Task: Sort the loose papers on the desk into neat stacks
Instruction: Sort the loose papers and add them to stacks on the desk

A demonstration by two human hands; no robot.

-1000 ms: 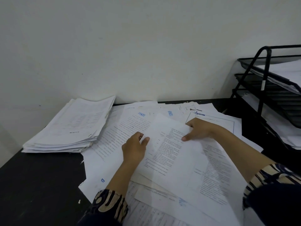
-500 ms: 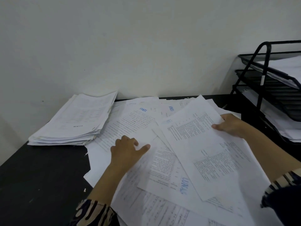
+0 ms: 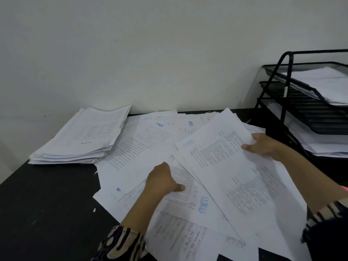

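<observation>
Right hand (image 3: pixel 263 146) pinches a white printed sheet (image 3: pixel 231 166), now lifted off the loose white paper spread (image 3: pixel 143 147), right of the tall paper stack (image 3: pixel 82 136). Left hand (image 3: pixel 162 180) has slid nearer, thumb gripping the next sheet. Sorting barely begun.

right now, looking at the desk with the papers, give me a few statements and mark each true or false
1. The right hand grips a printed sheet. True.
2. The paper stack sits at the desk's right end. False: it lies at the left, by the wall.
3. The black tray rack holds papers. True.
4. The left hand rests on the bare black desk. False: it is on the loose papers.
</observation>
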